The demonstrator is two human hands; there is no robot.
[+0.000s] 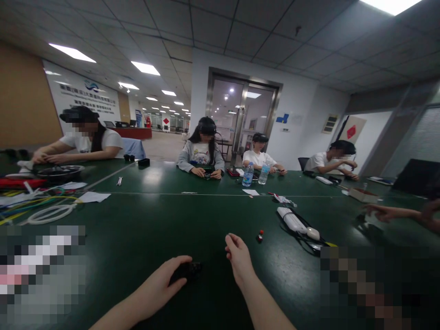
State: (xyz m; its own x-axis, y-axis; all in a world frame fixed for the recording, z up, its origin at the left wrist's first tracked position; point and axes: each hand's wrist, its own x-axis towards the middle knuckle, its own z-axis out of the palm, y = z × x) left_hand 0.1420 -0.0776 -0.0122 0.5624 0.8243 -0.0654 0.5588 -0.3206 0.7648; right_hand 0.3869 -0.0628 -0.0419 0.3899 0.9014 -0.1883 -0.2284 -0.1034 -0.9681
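My left hand [165, 280] is wrapped round a small black object [195, 269] on the dark green table, with the thumb on its near side and the fingers on its far side. Its kind is hard to tell against the dark surface. To the right, my right hand [238, 256] is raised a little, its thumb and forefinger pinched together. Anything between those fingertips is too small to make out. Just beyond my right hand lies a small item with a red top [260, 235], apart from both hands.
A white power strip [291, 220] with black cable lies to the right. Cables and a white coil [51, 214] cover the left side. Two water bottles [248, 175] stand across the table [144, 229]. Several people sit around it, and another person's hand [381, 213] reaches in at right.
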